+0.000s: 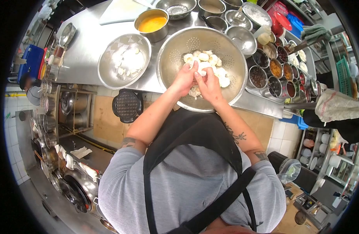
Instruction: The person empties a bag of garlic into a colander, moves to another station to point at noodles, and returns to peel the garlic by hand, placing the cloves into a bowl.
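Note:
A large metal colander (169,52) at the table's front edge holds several whitish, round pieces that look like garlic bulbs (213,59). Over its middle, my left hand (184,80) and my right hand (209,84) meet, with thumbs and fingers closed together on a small whitish piece, mostly hidden between them. Loose brownish skins (194,92) lie in the colander just below my hands. To the left, a smaller colander (105,64) contains several small white pieces (128,62).
Behind the colanders are a pot of orange liquid (152,24), a white cutting board (121,11) and metal bowls (241,39). Many small containers of ingredients (258,76) crowd the right. A black stool (127,106) is below the table edge; another person (32,91) is far left.

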{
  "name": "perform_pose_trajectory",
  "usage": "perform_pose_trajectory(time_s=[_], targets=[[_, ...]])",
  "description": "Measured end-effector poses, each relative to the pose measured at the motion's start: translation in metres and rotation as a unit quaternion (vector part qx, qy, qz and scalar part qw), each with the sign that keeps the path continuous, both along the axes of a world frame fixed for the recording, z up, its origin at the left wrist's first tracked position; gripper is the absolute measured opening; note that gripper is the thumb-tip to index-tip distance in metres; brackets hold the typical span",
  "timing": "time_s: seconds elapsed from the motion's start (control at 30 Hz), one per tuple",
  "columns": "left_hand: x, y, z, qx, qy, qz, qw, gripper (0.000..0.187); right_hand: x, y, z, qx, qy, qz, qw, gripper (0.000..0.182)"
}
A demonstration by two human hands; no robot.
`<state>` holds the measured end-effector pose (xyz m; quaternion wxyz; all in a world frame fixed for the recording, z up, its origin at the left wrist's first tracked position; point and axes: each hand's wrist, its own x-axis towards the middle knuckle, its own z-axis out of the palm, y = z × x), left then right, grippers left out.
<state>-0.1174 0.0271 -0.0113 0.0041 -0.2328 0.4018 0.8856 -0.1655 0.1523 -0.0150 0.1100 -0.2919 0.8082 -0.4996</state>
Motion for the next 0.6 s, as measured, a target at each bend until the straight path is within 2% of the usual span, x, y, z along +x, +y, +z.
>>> perform_pose_trajectory(time_s=[0.07,0.13,0.17,0.27,0.37,0.43,0.53,0.6], targets=[[0.003,0.004,0.006,0.036,0.041,-0.016,0.998,0.044,-0.005,0.001,0.008,0.071,-0.021,-0.014,0.997,0.045],[0.006,0.005,0.009,0.08,0.085,-0.04,0.992,0.047,-0.009,0.002,0.007,0.097,-0.049,0.037,0.993,0.051],[0.006,0.006,0.006,0.06,0.081,-0.045,0.994,0.046,-0.01,0.002,0.007,0.109,-0.063,0.062,0.99,0.054],[0.003,0.01,-0.011,-0.001,0.058,-0.047,0.997,0.044,-0.007,0.001,-0.002,0.186,0.053,-0.005,0.981,0.058],[0.0,0.013,-0.019,-0.038,0.019,-0.013,0.999,0.038,-0.006,0.001,0.011,0.231,0.077,0.025,0.97,0.055],[-0.003,0.017,-0.013,-0.027,0.012,0.017,0.999,0.033,-0.002,0.0,0.009,0.226,0.083,-0.002,0.971,0.053],[0.003,0.024,0.013,0.06,0.001,0.046,0.997,0.026,-0.001,0.0,0.002,0.197,0.106,-0.02,0.974,0.049],[0.003,0.019,0.002,0.022,0.011,0.035,0.999,0.026,-0.002,0.001,-0.001,0.147,0.102,-0.014,0.984,0.045]])
